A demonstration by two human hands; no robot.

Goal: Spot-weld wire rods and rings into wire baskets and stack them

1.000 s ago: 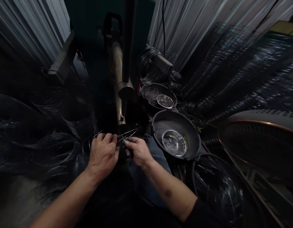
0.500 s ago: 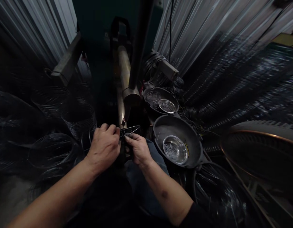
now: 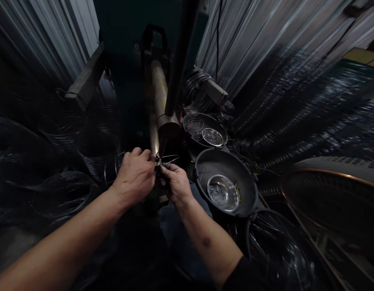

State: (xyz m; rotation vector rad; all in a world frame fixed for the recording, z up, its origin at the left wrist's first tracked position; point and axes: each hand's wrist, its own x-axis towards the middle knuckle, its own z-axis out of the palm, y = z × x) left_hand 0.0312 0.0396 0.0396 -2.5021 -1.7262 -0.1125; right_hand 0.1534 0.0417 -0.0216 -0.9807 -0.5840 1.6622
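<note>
My left hand (image 3: 135, 176) is closed, its back toward me, around a thin metal wire (image 3: 171, 157) whose bent end sticks out to the right. My right hand (image 3: 176, 182) pinches with thumb and fingers close beside it, on the same wire as far as I can see. Both hands meet just under the tip of a welding machine's lower arm (image 3: 154, 137). Above it comes the thick upper arm (image 3: 161, 91), with a dark bar (image 3: 179, 56) crossing in front. The exact spot between the fingertips is small and dark.
Right of the hands stands a round grey pan (image 3: 202, 161) with a steel bowl (image 3: 237, 198) of small metal pieces. Behind it is a second pan (image 3: 187, 137) with another bowl. Wire rings (image 3: 66, 194) stand at the left. A large fan (image 3: 329, 194) is at the right.
Both hands have moved slightly up and toward the machine's tip. The bent wire end has turned and lies a little higher.
</note>
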